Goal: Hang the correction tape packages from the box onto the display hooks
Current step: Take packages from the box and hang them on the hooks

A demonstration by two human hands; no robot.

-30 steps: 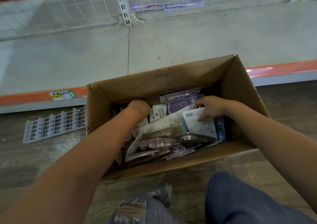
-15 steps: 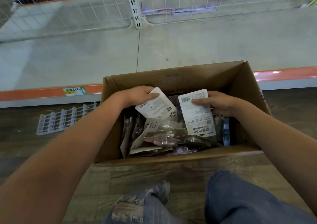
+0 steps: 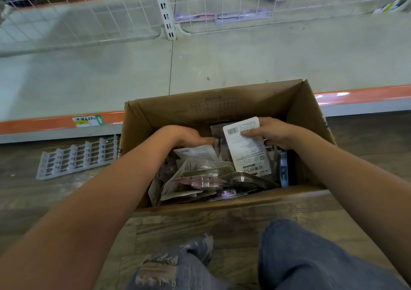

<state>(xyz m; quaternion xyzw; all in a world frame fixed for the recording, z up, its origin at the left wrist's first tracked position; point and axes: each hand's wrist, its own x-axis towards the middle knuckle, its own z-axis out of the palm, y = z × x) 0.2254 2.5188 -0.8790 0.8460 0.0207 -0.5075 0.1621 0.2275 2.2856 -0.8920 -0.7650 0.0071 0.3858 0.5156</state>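
**One package up, one back down**

Head view: wood-look floor before a bare shelf and wire grid. In the box (image 3: 222, 105), the right hand (image 3: 271, 133) pinches a white package (image 3: 245, 149), barcode side up — lifted higher than before. The left hand (image 3: 189, 137) has dropped its card and reaches among the loose packages (image 3: 206, 178); grip unclear. Nothing hung yet.

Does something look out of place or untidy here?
Yes. A white slotted plastic strip lies loose on the wooden floor, left of the cardboard box. Inside the box, the packages lie in a jumbled heap, tilted at different angles, not stacked.
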